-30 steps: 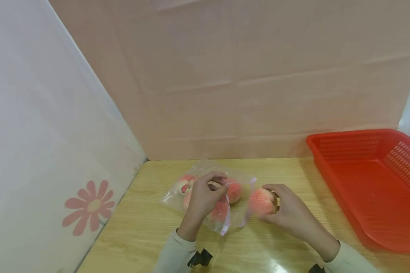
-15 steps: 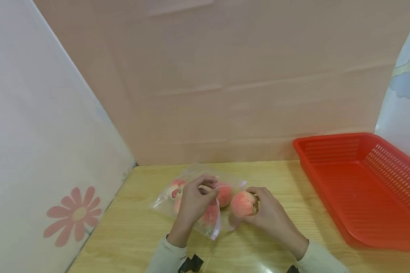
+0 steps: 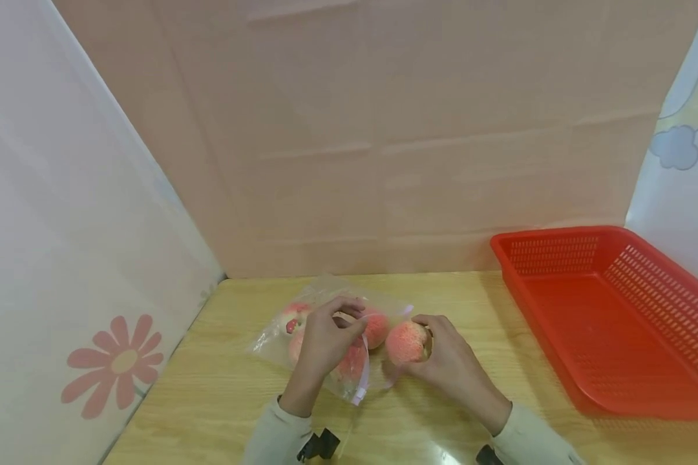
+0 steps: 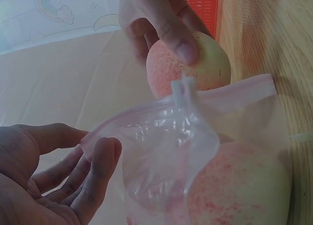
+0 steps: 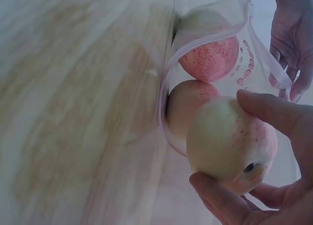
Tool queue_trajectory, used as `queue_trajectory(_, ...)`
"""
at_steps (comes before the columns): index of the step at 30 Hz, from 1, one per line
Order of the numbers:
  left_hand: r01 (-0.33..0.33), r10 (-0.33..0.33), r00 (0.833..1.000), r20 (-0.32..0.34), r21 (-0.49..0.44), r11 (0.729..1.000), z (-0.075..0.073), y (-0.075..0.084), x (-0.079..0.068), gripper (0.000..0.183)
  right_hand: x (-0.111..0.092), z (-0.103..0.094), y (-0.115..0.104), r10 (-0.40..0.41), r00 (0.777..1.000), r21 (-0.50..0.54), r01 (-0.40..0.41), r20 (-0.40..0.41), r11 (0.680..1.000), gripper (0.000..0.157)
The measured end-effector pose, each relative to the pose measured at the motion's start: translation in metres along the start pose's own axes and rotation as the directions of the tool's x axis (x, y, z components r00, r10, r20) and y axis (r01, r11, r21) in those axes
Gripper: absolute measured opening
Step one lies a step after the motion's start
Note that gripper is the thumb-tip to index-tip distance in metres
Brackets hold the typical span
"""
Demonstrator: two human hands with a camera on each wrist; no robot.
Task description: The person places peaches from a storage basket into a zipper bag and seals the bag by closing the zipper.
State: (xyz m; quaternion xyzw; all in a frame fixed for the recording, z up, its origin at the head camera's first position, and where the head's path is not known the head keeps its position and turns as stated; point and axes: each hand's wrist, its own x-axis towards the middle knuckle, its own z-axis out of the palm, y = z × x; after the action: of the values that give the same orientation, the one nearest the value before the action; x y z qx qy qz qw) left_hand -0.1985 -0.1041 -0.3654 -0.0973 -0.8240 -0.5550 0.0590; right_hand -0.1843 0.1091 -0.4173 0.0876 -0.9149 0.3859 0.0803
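Note:
A clear zip bag [image 3: 270, 339] with a pinkish slider edge lies on the table, several peaches inside it. My left hand [image 3: 328, 336] pinches the upper edge of the bag's mouth between thumb and fingers, as the left wrist view shows, lifting it so the mouth gapes. In my right hand [image 3: 456, 358] is a pink-and-cream peach [image 5: 230, 139], held by thumb and fingertips right at the bag's opening. Past it, in the right wrist view, two peaches show within the bag, the nearer one [image 5: 188, 105] just behind the mouth.
A large red plastic basket [image 3: 558, 336] with slotted sides stands to the right on the wooden table [image 3: 209, 387]. A beige wall covering [image 3: 326, 161] rises behind the table, and a white flower-printed panel [image 3: 93, 226] borders the left side.
My right hand has brought the peach leftward, closer to the bag's mouth. The left hand keeps its pinch on the bag edge. The head view has turned slightly right.

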Motion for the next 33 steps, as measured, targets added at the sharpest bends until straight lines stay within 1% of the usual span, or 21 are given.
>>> queue_trajectory(5,-0.013,0.013,1.000,0.001,0.002,1.000,-0.001,0.000,0.001,0.019,0.002,0.003,-0.003,0.012,1.000,0.015,-0.012,-0.005,1.000,0.076)
queue_trajectory(11,-0.019,0.019,1.000,-0.004,0.006,1.000,-0.001,0.002,0.000,0.019,0.002,0.006,-0.006,0.051,0.999,0.028,-0.050,-0.012,0.998,0.078)
queue_trajectory(18,-0.026,0.026,1.000,-0.009,0.006,1.000,0.000,0.003,0.000,0.018,0.003,0.009,-0.010,0.056,0.998,0.040,-0.055,-0.013,0.998,0.076)
queue_trajectory(21,-0.021,0.021,1.000,-0.009,0.003,1.000,0.001,0.002,0.000,0.018,0.003,0.011,-0.009,0.034,0.999,0.019,-0.033,-0.038,0.999,0.074)
queue_trajectory(24,-0.019,0.019,1.000,-0.003,-0.002,1.000,0.002,0.003,0.000,0.019,0.004,0.013,-0.007,-0.010,0.996,-0.042,0.006,-0.090,0.999,0.073)
queue_trajectory(27,-0.020,0.020,1.000,-0.001,-0.012,1.000,0.002,0.003,0.000,0.019,0.004,0.015,-0.006,-0.037,0.991,-0.091,0.026,-0.126,0.996,0.074)
queue_trajectory(29,-0.019,0.019,1.000,-0.005,-0.014,1.000,0.002,0.003,0.000,0.018,0.005,0.015,-0.007,-0.029,0.992,-0.085,0.018,-0.124,0.996,0.074)
queue_trajectory(33,-0.016,0.016,1.000,-0.012,-0.012,1.000,0.001,0.003,0.000,0.016,0.006,0.017,-0.011,0.010,0.996,-0.033,-0.013,-0.087,0.999,0.072)
